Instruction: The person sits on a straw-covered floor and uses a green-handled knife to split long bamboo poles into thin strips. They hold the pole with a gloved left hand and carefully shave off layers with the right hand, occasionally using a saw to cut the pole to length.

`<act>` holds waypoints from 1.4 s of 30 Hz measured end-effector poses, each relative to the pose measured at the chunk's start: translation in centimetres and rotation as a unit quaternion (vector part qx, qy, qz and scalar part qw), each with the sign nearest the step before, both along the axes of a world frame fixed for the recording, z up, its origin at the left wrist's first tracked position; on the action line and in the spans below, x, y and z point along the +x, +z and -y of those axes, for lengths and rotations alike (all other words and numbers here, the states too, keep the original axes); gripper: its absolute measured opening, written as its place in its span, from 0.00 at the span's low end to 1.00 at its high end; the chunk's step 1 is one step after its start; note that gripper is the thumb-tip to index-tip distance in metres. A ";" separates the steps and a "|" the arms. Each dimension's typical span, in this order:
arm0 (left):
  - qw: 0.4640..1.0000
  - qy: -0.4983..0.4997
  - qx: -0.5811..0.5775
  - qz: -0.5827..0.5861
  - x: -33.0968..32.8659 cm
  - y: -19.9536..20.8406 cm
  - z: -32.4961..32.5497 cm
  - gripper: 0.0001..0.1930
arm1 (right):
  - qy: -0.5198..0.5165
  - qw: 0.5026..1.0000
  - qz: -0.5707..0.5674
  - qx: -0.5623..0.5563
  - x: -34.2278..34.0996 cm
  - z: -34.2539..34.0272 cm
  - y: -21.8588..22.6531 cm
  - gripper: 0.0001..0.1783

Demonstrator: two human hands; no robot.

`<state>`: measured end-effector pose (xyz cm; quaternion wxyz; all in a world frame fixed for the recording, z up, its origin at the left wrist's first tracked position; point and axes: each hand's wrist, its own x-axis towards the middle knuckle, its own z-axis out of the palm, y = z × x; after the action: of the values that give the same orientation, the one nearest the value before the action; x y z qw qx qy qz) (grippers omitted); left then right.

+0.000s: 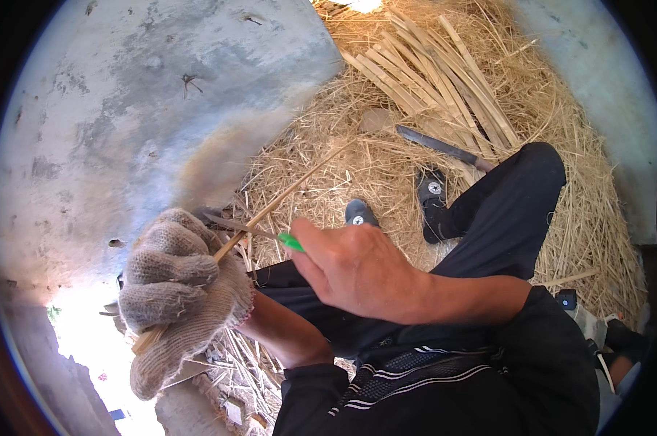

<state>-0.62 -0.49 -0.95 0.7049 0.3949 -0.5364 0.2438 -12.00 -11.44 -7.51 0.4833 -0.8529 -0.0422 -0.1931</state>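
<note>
My left hand [187, 287], in a knitted grey-beige work glove, is closed around a thin bamboo-like strip [299, 183]. The strip slants up and right out of the fist, and its lower end [148, 338] pokes out below the curled fingers. In my bare right hand [368, 270] is a small knife with a green handle [290, 242]. Its narrow blade [252, 230] points left and crosses the strip just beyond the glove. Fingers of the glove partly hide the strip, and most of the knife's handle is inside my right fist.
Split flat strips [444, 80] lie piled at the far right on straw-like shavings [386, 171]. A long dark-bladed knife [441, 145] rests beside them, near my bent knee. A stained, pale wall [125, 94] stands at the left. Objects at lower right are hard to make out.
</note>
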 end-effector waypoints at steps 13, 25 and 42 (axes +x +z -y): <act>0.985 0.125 -0.089 -0.080 -0.1 -0.5 0.0 0.39 | -0.030 0.998 -0.018 -0.049 1.8 0.1 -1.8 0.10; 0.926 0.344 -0.081 -0.133 1.3 -0.4 -2.2 0.38 | -0.124 0.983 -0.023 -0.131 7.1 -1.7 -7.6 0.10; 0.964 0.213 -0.087 -0.136 0.4 0.8 -0.4 0.39 | -0.136 0.977 -0.096 -0.129 7.3 4.2 -12.6 0.12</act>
<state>-0.24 -0.11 -0.18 0.7347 0.4663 -0.3159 0.3781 -4.72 -15.61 -20.11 0.3398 -0.9205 0.0965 -0.1671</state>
